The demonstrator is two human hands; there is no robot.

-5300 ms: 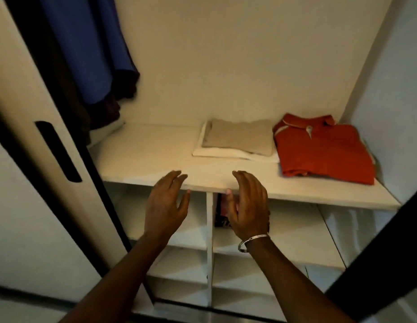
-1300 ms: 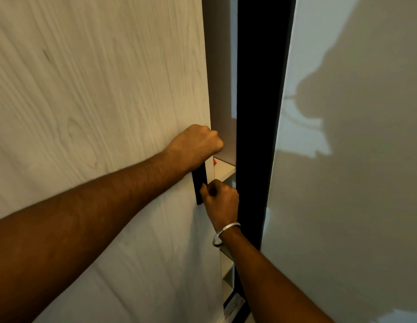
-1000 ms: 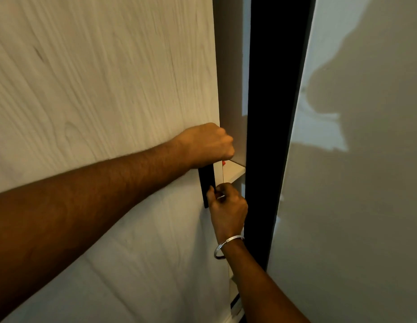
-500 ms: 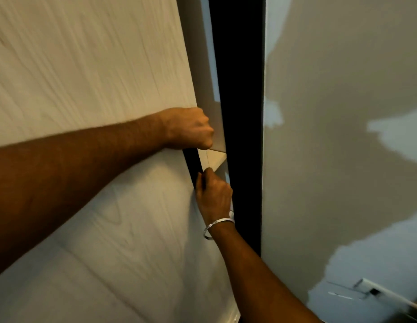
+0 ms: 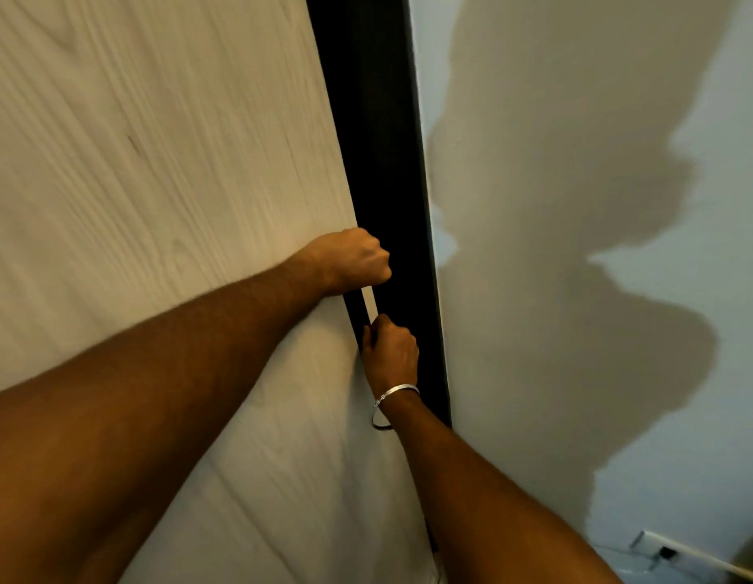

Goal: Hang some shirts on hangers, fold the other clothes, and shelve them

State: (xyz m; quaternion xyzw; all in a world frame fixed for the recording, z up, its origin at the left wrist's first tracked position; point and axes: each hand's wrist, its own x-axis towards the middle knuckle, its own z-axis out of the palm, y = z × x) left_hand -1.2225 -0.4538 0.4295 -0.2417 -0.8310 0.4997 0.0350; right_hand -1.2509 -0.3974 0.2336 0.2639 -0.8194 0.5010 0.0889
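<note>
Pale wardrobe door (image 5: 155,162) against black frame (image 5: 379,141) | left hand (image 5: 353,261) fisted on handle slot (image 5: 352,307) | right hand (image 5: 389,349) gripping below

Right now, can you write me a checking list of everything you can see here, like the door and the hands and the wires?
Surface: nothing seen; no table or shelf in view.
Job's things: pale wood-grain sliding wardrobe door meets the black frame; no clothes visible.
Clutter: nothing seen.
Grippers: left hand fisted on the dark recessed handle; right hand, wearing a silver bracelet, curled on the handle lower down.
Cables: thin wire by a white fitting, bottom right.
Surroundings: plain wall with the person's shadow.
</note>
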